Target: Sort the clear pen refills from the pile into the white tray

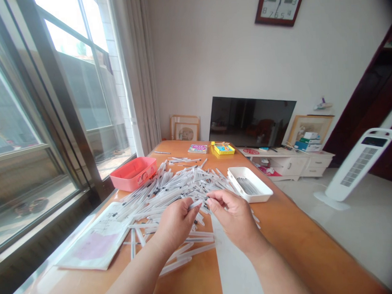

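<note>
A big heap of clear plastic pen tubes [171, 187] covers the middle of the orange table [301, 246]. My left hand [175, 221] and my right hand [233, 214] meet just above the near side of the heap. Both pinch the same small pen tube [198, 203] between fingertips, the left at one end, the right at the other. A white tray [249, 186] with a few thin refills inside sits just right of my right hand. A pink tray [134, 172] stands to the far left of the heap.
A printed booklet [96, 240] lies at the near left, a white sheet [235, 266] under my right wrist. A yellow box [222, 148] and a small colourful book [198, 148] rest at the far end. Beyond are a TV, a low cabinet and a white tower fan [355, 166].
</note>
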Motion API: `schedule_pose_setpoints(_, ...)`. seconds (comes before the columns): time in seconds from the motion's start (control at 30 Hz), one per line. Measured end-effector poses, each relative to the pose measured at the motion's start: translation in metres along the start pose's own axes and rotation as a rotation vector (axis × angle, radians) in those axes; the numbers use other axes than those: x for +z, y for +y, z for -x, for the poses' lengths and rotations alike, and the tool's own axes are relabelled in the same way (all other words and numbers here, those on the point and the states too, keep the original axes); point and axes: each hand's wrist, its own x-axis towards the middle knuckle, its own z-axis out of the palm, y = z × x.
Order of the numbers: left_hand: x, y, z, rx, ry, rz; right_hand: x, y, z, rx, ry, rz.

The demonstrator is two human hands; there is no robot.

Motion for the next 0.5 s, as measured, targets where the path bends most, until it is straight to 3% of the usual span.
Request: schedule_pose_setpoints(0.5,0.0004,-0.0024,0.0002,0.04,-0.05,-0.098,0.0028,0.0004,0.0023,-0.025,-0.045,0.052)
